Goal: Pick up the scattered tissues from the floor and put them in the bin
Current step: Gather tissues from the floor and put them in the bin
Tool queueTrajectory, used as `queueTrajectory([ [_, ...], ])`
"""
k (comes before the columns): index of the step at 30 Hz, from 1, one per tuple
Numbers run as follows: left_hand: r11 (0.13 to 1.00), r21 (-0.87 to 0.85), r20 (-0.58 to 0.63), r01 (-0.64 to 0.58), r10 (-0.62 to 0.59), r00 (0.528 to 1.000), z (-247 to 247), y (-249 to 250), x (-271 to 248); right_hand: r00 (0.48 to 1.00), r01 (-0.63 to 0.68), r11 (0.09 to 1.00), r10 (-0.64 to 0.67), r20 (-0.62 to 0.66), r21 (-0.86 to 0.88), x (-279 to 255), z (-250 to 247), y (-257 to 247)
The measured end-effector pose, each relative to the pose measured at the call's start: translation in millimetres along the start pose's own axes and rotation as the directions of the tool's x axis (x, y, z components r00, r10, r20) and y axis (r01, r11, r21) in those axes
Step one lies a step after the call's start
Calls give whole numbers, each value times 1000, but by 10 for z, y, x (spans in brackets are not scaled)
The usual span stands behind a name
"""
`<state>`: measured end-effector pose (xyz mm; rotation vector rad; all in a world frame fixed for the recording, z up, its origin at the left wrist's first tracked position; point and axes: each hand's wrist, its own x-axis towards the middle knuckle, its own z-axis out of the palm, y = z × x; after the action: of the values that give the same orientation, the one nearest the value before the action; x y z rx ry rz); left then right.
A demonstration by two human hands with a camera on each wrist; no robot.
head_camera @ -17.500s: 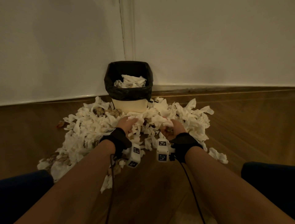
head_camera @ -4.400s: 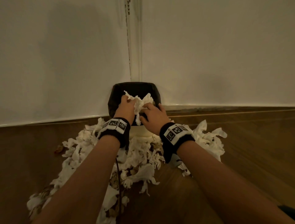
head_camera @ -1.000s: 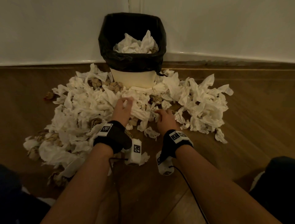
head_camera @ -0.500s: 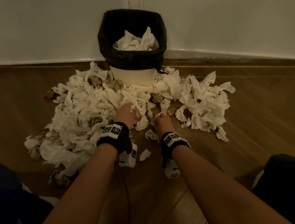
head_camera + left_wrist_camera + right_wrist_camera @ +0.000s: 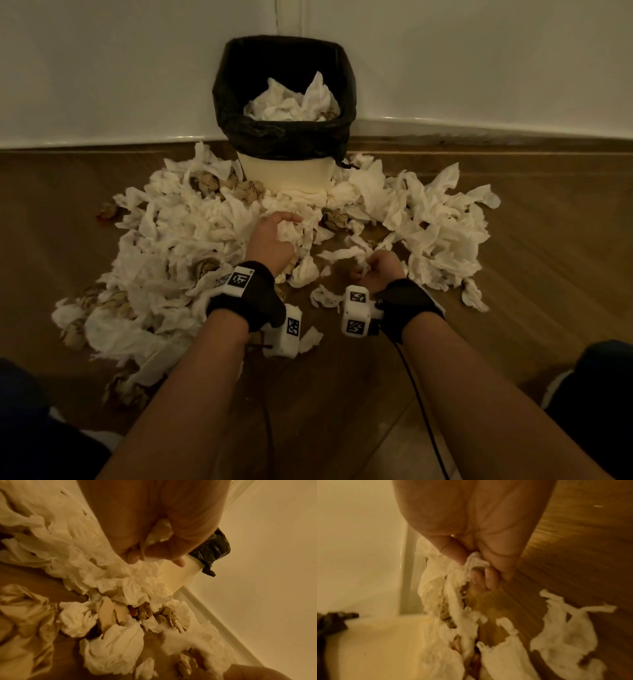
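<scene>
A cream bin (image 5: 284,173) with a black liner (image 5: 284,137) stands in the wall corner, tissues (image 5: 291,102) piled inside it. Crumpled white tissues (image 5: 178,240) cover the floor around its base. My left hand (image 5: 274,236) grips a bunch of tissue (image 5: 291,234) just in front of the bin; in the left wrist view the fingers (image 5: 154,550) curl round white tissue (image 5: 159,534). My right hand (image 5: 373,270) is curled on a strip of tissue (image 5: 342,254) lower right; its fingers (image 5: 489,577) pinch tissue (image 5: 476,561) in the right wrist view.
White walls (image 5: 479,61) meet behind the bin above a skirting board (image 5: 479,123). Wooden floor (image 5: 548,257) lies bare to the right and near me. Brown crumpled paper (image 5: 205,181) lies among the tissues. My knees (image 5: 599,394) frame the lower corners.
Both hands have closed on tissues from the heap. The left hand has gathered a bunch near the bin's base; the right has turned palm inward, pulling a strip towards me.
</scene>
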<state>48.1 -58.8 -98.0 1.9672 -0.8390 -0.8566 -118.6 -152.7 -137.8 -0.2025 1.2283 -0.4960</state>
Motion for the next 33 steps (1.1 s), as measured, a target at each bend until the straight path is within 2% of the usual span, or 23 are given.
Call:
queueTrajectory([
  [2, 1000, -1, 16, 26, -26, 1000, 13, 13, 5, 998, -7, 999, 5, 59, 39, -79, 14, -44],
  [4, 997, -58, 31, 58, -56, 998, 39, 29, 6, 992, 37, 999, -37, 119, 2, -140, 71, -89],
  [6, 990, -130, 36, 61, -57, 998, 60, 56, 13, 992, 77, 996, -72, 107, -37, -164, 157, -129],
  [9, 997, -71, 7, -19, 19, 1000, 51, 134, 22, 995, 85, 991, -80, 51, -106, -193, 287, -179],
  [12, 998, -13, 6, -67, 67, 998, -7, 264, 64, 981, 186, 966, -174, 83, -178, -233, 443, -267],
  [14, 991, -57, -11, -118, 118, 993, -71, 365, 101, 955, 251, 953, -214, 207, -169, -331, 557, -359],
  [17, 943, -263, -68, -204, 192, 979, -200, 520, 120, 876, 237, 971, -228, 424, 33, -514, 703, -503],
  [21, 872, -395, -145, -290, 253, 957, -366, 679, 166, 809, 449, 893, -416, 414, 20, -671, 889, -655],
  [25, 856, -329, -244, -399, 331, 912, -496, 856, 246, 759, 416, 897, -434, 485, 151, -847, 1099, -830],
  [29, 889, -134, -350, -438, 371, 860, -621, 1025, 389, 705, 453, 873, -475, 527, 181, -988, 1324, -941],
  [31, 896, -16, -414, -444, 398, 819, -685, 1106, 442, 699, 502, 852, -500, 512, 146, -1029, 1424, -991],
  [33, 888, 42, -436, -457, 428, 792, -747, 1200, 497, 668, 649, 760, -561, 489, -15, -1034, 1531, -1050],
])
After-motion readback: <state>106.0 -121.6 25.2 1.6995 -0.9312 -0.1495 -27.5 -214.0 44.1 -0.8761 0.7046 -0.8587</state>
